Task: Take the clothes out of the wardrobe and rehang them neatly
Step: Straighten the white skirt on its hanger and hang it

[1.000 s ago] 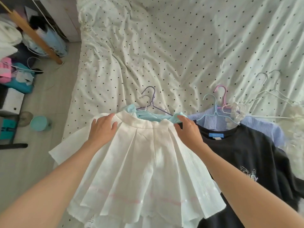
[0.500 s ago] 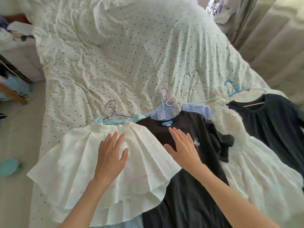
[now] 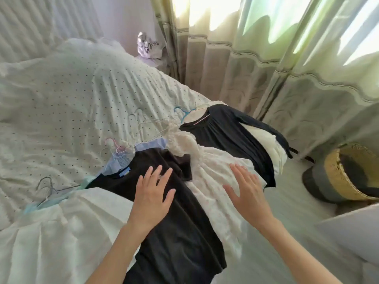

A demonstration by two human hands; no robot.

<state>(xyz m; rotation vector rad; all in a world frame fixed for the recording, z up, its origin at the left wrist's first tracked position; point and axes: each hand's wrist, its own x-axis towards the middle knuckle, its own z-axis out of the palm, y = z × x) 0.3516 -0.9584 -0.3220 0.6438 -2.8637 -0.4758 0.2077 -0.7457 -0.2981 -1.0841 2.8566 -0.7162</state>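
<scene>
A polka-dot bedspread (image 3: 67, 103) carries overlapping garments on hangers, hooks pointing toward eleven o'clock, hems toward five. From nine o'clock: white pleated skirt (image 3: 51, 232), then black T-shirt (image 3: 180, 232) under the flat, spread-fingered left hand (image 3: 152, 198), then white dress (image 3: 213, 169) under the equally flat right hand (image 3: 249, 193); neither grips. At three o'clock a woven basket (image 3: 336, 181) holds something dark.

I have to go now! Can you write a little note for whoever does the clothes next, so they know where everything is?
Left hand: open, flat on the black T-shirt.
Right hand: open, flat on the white dress.
All clothes lie in a row on the dotted bed, on hangers: white pleated skirt at the left, dark long-sleeved top at the right.
Done: clothes out, laid flat.
Left: hang them back in the wardrobe, which is out of view.
</scene>
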